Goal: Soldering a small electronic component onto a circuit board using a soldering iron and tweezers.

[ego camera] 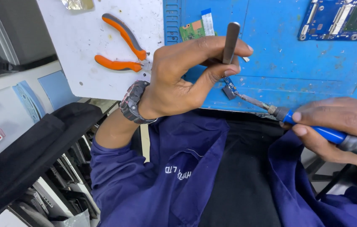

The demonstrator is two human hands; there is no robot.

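Right hand (342, 122): fingers wrapped round a blue-handled soldering iron (313, 126), its tip laid on the small board (230, 90).
Left hand (182, 75): tweezers (231, 42) pinched upright over the board.
Board: at the mat's (296, 63) near edge.
Pliers (123, 44): left, on the white worktop (86, 63).
Motherboard (342, 19): at the mat's far right corner.

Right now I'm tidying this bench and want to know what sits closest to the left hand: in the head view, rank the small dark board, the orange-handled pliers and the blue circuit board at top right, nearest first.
1. Small dark board: just right of and below the left hand, under its tweezers.
2. Orange-handled pliers: to its left, on the white board.
3. Blue circuit board: far top right corner of the blue mat.
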